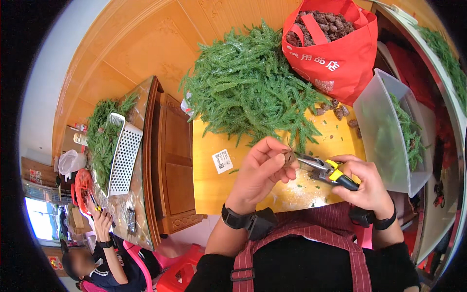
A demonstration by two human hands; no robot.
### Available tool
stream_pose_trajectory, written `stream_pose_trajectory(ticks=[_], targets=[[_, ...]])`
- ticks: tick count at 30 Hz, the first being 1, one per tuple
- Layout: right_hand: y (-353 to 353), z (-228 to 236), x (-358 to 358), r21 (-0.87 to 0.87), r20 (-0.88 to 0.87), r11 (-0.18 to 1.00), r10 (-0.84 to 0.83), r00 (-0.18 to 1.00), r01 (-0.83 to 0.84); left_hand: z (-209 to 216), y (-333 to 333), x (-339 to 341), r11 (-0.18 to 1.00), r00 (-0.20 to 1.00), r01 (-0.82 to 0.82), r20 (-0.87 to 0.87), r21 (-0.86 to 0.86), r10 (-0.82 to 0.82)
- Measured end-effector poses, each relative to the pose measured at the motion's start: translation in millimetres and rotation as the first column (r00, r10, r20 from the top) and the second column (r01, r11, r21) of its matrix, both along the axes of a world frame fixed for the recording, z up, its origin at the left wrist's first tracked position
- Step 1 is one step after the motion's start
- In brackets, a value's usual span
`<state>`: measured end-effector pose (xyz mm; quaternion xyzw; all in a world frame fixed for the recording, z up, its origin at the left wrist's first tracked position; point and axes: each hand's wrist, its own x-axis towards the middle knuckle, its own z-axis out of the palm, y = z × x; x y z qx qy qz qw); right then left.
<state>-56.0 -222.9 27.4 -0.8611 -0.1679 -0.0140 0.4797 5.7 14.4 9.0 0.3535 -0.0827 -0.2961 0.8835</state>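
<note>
Striped apron (pixel 311 230) cut off below; left hand (pixel 261 168) partly hides brown cone (pixel 289 156).

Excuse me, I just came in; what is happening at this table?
The person's left grip pinches a small brown pine cone, while the right grip holds metal pliers with black-and-yellow handles, their tips at the cone; whether they squeeze it is unclear. Beyond them, a large heap of green needle-leaved sprigs lies on the yellow table, beside a red handled bag full of loose brown cones.
</note>
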Motion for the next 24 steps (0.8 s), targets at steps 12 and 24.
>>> stream_pose_trajectory(ticks=[12,24], targets=[[-26,-70,7,-0.417,0.109,0.835,-0.345,0.932,0.358,-9,-8,-8,0.883,0.882,-0.333,0.441,0.331,0.167],[28,-19,4,0.322,-0.171,0.942,-0.041,0.984,0.095,-16,-25,-23,0.724,0.741,-0.467,0.672,0.508,0.006]])
